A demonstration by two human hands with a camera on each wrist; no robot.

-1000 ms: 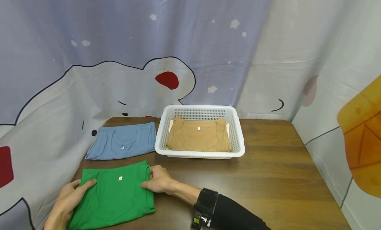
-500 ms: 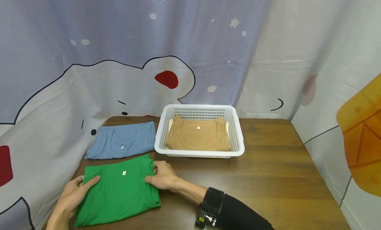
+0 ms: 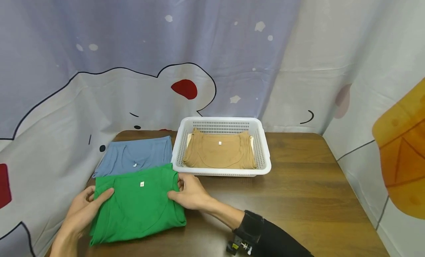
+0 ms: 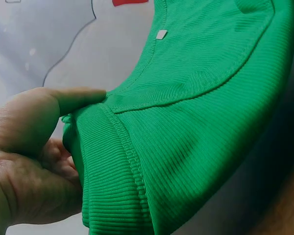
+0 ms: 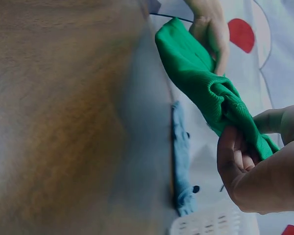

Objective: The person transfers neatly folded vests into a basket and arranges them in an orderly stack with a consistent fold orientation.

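A folded green ribbed shirt (image 3: 139, 209) with a small white neck label hangs above the table between both hands. My left hand (image 3: 81, 212) pinches its left edge, thumb on top and fingers beneath; the left wrist view shows this hand (image 4: 44, 147) at the ribbed band. At the opposite edge my right hand (image 3: 190, 192) grips the cloth, and in the right wrist view its fingers (image 5: 230, 152) curl under the folded layers. Behind the green shirt lies a folded blue garment (image 3: 132, 153), its front edge partly covered from the head camera by the green cloth.
A white plastic basket (image 3: 265, 164) stands at the back middle, holding a folded tan garment (image 3: 219, 153) with something cream-coloured under it. The brown wooden table (image 3: 299, 198) stretches to the right. A patterned curtain (image 3: 132, 35) hangs behind and along the sides.
Both hands have carried the green shirt up, away from the body and slightly right, so it now overlaps the blue garment in the head view. Basket and blue garment stay put.
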